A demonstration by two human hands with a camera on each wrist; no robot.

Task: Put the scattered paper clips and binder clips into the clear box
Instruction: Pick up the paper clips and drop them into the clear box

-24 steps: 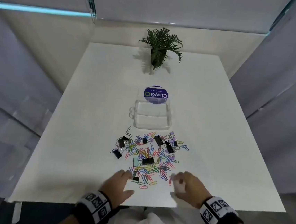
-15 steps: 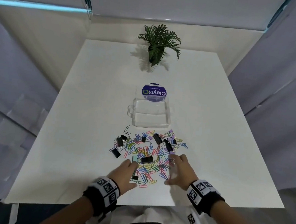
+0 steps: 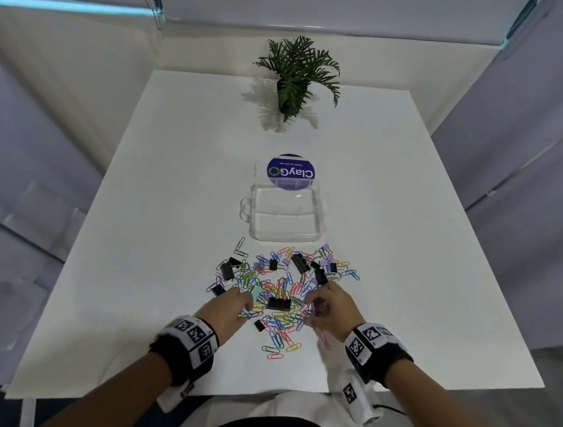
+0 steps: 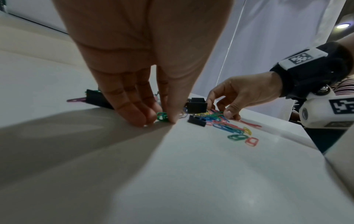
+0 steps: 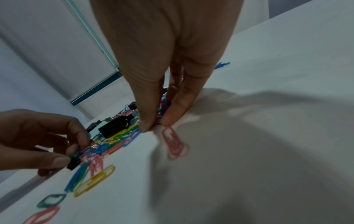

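A person sits at a white rectangular table [image 3: 168,236], seen from above by a head camera, with both hands reaching into a heap of clips.

The open clear plastic box [image 3: 286,220], its hinged lid with a round purple label folded back, sits in the middle of the table and looks empty. Just in front of it, touching or nearly touching its near wall, lies the spread of coloured wire paper clips [image 3: 282,296] mixed with black metal binder clips [image 3: 300,262]. So the task appears barely begun: nothing is in the box yet and the whole heap is left.

The left hand [image 3: 230,306] is at the near left of the heap, fingers and thumb drawn together on the table, pinching a green paper clip [image 4: 161,117]. The right hand [image 3: 331,307] is at the near right, thumb and fingertips closing on a small cluster of paper clips; a pink paper clip [image 5: 173,143] lies loose just before it.

A few stray clips lie close to the near table edge and could probably be knocked off. A small green potted plant [image 3: 295,77] stands at the far edge, well apart. The table surface to the left and right of the heap and the box shows nothing lying on it, giving room to carry handfuls forward.
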